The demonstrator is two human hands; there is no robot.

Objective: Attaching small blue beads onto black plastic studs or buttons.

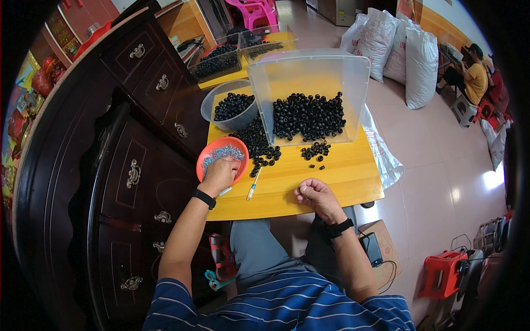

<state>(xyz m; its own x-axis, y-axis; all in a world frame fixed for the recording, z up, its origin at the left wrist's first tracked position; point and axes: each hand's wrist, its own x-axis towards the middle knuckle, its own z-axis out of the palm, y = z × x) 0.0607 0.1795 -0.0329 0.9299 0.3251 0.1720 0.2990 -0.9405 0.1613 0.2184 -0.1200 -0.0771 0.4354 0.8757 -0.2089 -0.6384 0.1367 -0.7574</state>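
Note:
My left hand [222, 171] reaches into a round orange-red bowl [201, 161] holding many small silvery metal pieces [221, 153]. Its fingers are bent together over them, and what they pinch is hidden. Over the front of the yellow table [348, 182], my right hand [318, 197] is closed, thumb against curled fingers; anything inside is too small to make out. Beyond it sit loose black round plastic parts [315, 150]. More black parts [306, 113] fill a clear plastic bin [353, 69] tipped on its side, open toward me. A thin screwdriver-like tool [252, 190] lies between my hands.
A clear round tub [208, 107] and a clear box [218, 69] at the back hold more black parts. A dark wooden cabinet [149, 165] flanks the table's left. White sacks [420, 69] stand on the floor, far right, near a seated person [473, 83].

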